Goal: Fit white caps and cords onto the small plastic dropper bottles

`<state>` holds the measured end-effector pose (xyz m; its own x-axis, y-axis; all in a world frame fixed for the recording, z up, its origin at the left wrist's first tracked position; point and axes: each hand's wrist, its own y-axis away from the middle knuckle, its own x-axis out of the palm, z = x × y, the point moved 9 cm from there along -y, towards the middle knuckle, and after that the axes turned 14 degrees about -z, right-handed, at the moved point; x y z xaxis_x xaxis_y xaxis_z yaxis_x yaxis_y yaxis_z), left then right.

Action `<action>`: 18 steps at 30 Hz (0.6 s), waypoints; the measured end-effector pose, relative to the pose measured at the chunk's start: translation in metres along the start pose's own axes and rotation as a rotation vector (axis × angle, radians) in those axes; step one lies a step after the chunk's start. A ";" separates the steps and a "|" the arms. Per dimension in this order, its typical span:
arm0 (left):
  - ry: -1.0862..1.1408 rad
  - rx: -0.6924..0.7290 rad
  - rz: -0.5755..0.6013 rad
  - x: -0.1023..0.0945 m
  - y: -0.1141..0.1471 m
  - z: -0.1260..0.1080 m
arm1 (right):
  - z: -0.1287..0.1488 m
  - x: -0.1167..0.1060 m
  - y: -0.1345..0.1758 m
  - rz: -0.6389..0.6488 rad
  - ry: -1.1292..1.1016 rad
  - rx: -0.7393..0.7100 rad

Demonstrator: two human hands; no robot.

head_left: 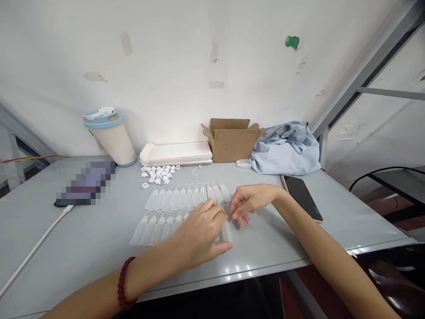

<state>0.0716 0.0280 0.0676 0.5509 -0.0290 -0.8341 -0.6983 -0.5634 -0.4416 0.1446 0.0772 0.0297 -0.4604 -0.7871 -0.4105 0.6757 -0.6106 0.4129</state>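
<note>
left hand [206,228] curls over a bottle [227,231], right hand [247,204] bends loosely, grips unclear; bottle rows [175,199] alongside probably ease reach.

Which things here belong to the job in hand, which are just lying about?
Apparently in use:
- translucent bottles
- small white pieces, likely

Probably lying about:
- tumbler
- cloth bag
- right-hand phone
- cardboard box and white stack, less certain

On my feed I make out a bracelet [122,283] of round, dark red beads, set close together around the left forearm [156,266], while the left hand [205,230], the right hand [249,199] and the right forearm [318,239] are bare as far as I can see.
</note>
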 end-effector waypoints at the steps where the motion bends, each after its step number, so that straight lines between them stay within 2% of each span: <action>1: -0.011 -0.015 0.027 0.001 0.000 0.002 | -0.001 0.001 -0.001 0.003 0.002 0.001; 9: -0.146 -0.016 0.060 0.004 -0.002 0.008 | -0.004 0.004 -0.005 -0.005 -0.011 0.029; 18: -0.173 -0.020 0.098 0.005 -0.001 0.010 | -0.006 0.010 -0.008 0.024 0.002 0.031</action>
<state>0.0703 0.0369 0.0604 0.3926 0.0571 -0.9179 -0.7343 -0.5816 -0.3502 0.1385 0.0748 0.0176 -0.4433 -0.8014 -0.4016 0.6681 -0.5941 0.4480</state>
